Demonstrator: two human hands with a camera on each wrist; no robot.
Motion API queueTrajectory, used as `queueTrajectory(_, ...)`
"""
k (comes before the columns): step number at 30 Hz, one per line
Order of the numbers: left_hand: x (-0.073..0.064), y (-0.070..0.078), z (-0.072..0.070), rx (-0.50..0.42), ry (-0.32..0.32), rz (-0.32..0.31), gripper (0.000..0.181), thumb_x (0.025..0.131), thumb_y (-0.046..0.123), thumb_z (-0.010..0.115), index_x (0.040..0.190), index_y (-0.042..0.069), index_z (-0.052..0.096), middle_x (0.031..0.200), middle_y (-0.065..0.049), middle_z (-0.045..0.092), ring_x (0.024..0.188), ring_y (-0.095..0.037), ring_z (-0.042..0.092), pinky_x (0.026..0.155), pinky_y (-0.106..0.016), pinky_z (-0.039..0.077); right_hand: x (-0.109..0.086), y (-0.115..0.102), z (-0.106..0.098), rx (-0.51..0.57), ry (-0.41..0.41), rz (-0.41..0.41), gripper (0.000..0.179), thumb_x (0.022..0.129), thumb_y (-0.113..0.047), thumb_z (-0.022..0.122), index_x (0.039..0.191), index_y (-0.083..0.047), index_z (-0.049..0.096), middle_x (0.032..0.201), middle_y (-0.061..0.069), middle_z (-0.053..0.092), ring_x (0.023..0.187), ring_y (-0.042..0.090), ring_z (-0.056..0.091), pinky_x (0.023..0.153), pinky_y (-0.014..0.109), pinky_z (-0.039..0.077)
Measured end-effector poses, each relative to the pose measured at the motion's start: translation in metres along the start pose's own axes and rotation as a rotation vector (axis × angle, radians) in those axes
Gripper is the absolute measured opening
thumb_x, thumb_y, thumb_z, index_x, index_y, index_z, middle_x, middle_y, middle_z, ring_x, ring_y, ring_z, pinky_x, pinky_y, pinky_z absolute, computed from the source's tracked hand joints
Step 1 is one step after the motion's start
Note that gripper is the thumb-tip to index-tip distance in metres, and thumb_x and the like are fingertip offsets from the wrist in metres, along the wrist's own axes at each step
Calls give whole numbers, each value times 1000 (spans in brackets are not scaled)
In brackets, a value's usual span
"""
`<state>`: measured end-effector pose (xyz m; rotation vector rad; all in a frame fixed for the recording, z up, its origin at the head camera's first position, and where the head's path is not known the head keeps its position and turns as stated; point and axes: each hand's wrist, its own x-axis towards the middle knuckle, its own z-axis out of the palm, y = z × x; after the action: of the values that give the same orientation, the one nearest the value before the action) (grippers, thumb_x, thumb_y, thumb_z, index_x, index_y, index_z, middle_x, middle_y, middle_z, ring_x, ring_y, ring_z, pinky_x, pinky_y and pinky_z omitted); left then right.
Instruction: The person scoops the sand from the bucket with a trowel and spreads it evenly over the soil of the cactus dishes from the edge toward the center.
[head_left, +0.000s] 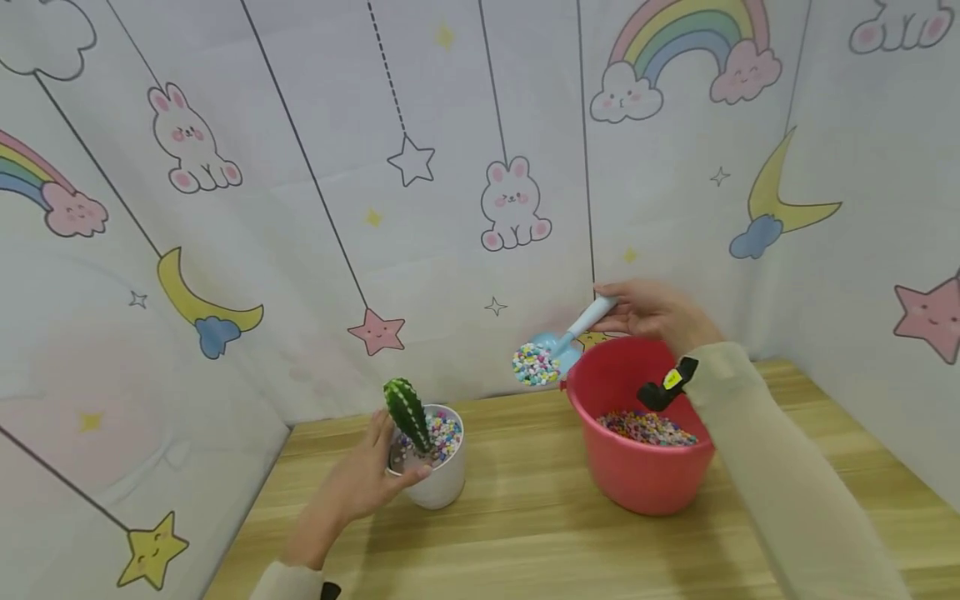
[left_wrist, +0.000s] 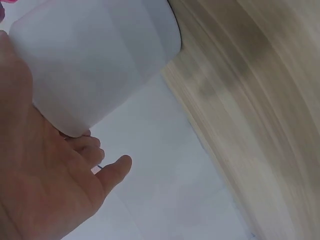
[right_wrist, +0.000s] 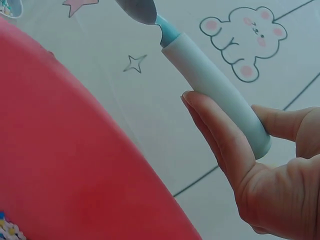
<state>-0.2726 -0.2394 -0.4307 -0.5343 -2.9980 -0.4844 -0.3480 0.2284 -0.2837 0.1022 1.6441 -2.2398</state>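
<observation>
My left hand (head_left: 367, 475) grips the left side of a white flowerpot (head_left: 438, 487), thumb across the front and fingers behind. A green cactus (head_left: 407, 414) leans leftward in it, with colourful pebbles (head_left: 447, 435) around its base. In the left wrist view the pot's smooth wall (left_wrist: 95, 60) lies against the palm. My right hand (head_left: 648, 312) holds the pale handle of a light-blue toy shovel (head_left: 592, 315) between thumb and fingers. Multicoloured pebbles (head_left: 535, 364) heap on its blade, just left of the red bucket's rim. In the right wrist view the handle (right_wrist: 215, 90) slants across the fingers.
The red bucket (head_left: 645, 483) stands on the wood-grain table (head_left: 517, 525) at the right, with more pebbles (head_left: 648, 427) inside. White cloth (head_left: 450, 267) printed with rabbits, stars and moons encloses the table at the back and sides. A black strap (head_left: 670, 385) sits on the right wrist.
</observation>
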Motion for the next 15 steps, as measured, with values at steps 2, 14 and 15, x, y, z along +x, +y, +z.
queueTrajectory(2, -2, 2, 1, -21, -13, -27, 117, 92, 77, 58, 169, 4, 10, 177, -22, 5, 160, -48, 22, 121, -66, 38, 4, 3, 6, 7, -11, 10, 23, 111, -19, 51, 125, -1, 47, 107, 17, 72, 88, 28, 78, 100, 44, 58)
queueTrajectory(14, -8, 14, 10, -124, 67, -87, 123, 90, 74, 66, 168, 0, 8, 176, -23, 12, 150, -51, 41, 116, -64, 45, 30, 18, 46, 32, 37, 57, 23, 110, -16, 54, 126, -1, 48, 146, 26, 51, 93, 33, 76, 102, 49, 52)
queueTrajectory(15, -8, 15, 11, -126, 78, -91, 123, 89, 75, 66, 168, 0, 8, 176, -22, 13, 150, -51, 42, 114, -64, 47, 32, 19, 49, 32, 34, 59, 22, 110, -16, 54, 126, -2, 48, 149, 27, 49, 102, 35, 75, 104, 50, 52)
